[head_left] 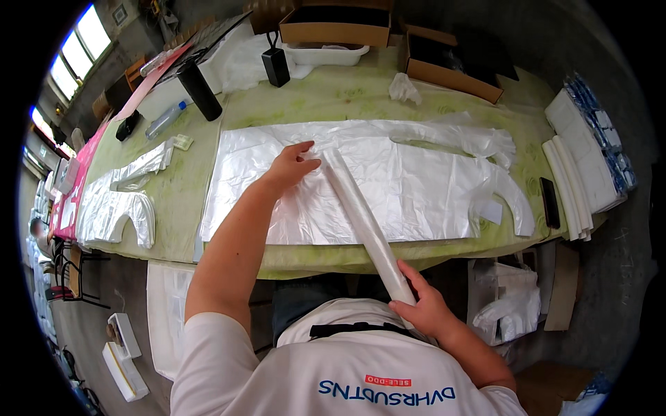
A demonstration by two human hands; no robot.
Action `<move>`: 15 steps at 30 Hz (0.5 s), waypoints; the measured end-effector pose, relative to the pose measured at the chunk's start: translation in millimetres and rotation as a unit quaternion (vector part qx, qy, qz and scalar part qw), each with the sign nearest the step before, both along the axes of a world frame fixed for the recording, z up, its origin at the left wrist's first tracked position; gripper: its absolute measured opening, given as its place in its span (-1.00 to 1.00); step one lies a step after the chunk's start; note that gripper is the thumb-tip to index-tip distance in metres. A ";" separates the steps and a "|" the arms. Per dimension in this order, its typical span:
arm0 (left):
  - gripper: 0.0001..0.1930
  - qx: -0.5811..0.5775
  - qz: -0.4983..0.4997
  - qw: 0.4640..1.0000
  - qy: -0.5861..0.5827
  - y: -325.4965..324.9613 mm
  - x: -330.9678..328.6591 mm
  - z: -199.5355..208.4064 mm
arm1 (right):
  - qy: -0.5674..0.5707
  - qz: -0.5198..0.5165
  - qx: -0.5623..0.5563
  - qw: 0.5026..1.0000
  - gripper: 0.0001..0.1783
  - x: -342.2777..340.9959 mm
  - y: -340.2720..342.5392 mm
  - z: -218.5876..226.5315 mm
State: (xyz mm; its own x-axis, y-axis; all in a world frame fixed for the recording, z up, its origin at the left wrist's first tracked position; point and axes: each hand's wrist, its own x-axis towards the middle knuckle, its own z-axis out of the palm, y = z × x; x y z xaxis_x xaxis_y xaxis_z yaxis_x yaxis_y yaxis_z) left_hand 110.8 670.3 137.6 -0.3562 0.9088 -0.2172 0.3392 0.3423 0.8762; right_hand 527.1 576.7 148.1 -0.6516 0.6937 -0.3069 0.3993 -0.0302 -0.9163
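White shirt nearest, right hand grips a glossy roll, left hand spread over crinkled plastic.

Toward ten o'clock, a window blown out white with daylight, set in a drab grey wall above a wooden chair, with more glare from a lower opening between nine and ten. Across the centre, a broad desk under a pale green patterned cover, beside a pink-covered table at nine, with a dark-legged seat between eight and nine. At eight, dull grey floor; from one round to two, dark, shadowy wall, far dimmer than the window side.
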 end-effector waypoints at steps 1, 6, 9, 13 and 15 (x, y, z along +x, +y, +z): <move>-0.35 -0.023 -0.044 0.999 0.021 4.8 -2.4 1.3 | 0.004 -0.002 0.001 1.000 -0.05 1.6 0.3 -3.5; -0.34 -0.146 -0.068 0.986 0.030 19.1 6.4 28.6 | 0.005 0.005 0.003 1.000 -0.04 2.8 3.7 -3.0; -0.42 -0.157 -0.088 0.983 0.046 29.1 9.4 28.8 | 0.015 0.007 -0.003 1.000 -0.03 3.4 4.5 -4.5; -0.62 -0.154 -0.096 0.983 0.008 45.9 1.2 19.9 | -0.004 0.012 0.000 1.000 0.01 -0.9 12.2 -3.2; -0.70 -0.129 -0.066 0.989 -0.030 48.3 -9.9 6.2 | -0.026 0.018 0.005 0.999 0.03 -9.7 20.1 3.6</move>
State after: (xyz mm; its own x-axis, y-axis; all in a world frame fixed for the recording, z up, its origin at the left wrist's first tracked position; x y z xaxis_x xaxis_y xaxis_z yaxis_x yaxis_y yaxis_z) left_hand 100.9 718.7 143.8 -0.2173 0.8584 -0.4647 0.3461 0.5129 0.7856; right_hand 517.4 596.8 151.7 -0.6596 0.6731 -0.3344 0.4468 -0.0067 -0.8946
